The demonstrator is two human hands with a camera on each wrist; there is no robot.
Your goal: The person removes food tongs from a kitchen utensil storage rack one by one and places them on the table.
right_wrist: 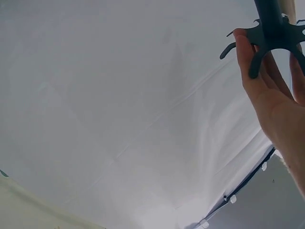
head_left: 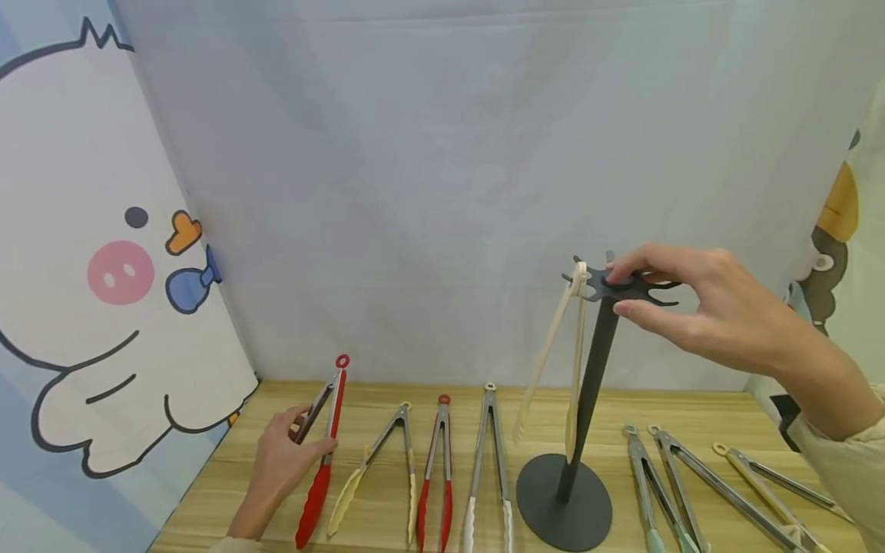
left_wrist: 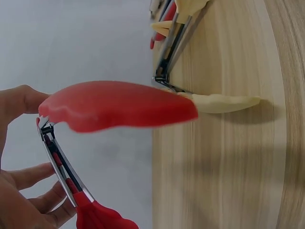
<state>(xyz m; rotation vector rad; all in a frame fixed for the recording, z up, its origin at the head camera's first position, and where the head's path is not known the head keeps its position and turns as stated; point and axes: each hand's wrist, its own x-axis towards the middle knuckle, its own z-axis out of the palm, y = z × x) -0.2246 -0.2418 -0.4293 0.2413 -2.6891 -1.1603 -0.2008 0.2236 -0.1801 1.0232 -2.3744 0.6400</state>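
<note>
My left hand [head_left: 280, 457] grips a pair of red-tipped tongs [head_left: 316, 495] near the table's left side, ring end up and arms spread. In the left wrist view, its red scalloped heads [left_wrist: 119, 106] stand apart, with my thumb on one arm and my fingers on the other. With thumb and fingers, my right hand [head_left: 726, 307] pinches the hooked top of a black stand [head_left: 596, 369]. From below, the right wrist view shows the curved hooks [right_wrist: 255, 64] around that hand. Cream tongs [head_left: 553, 334] hang by their ring from a hook on the stand's left.
Between my left hand and the stand lie yellow tongs [head_left: 349, 491], smaller red tongs [head_left: 424, 491] and white-tipped tongs [head_left: 477, 468]. Right of the round base [head_left: 539, 499] are green tongs [head_left: 639, 468] and several others. A pale curtain [head_left: 415, 192] backs the wooden table [head_left: 228, 468].
</note>
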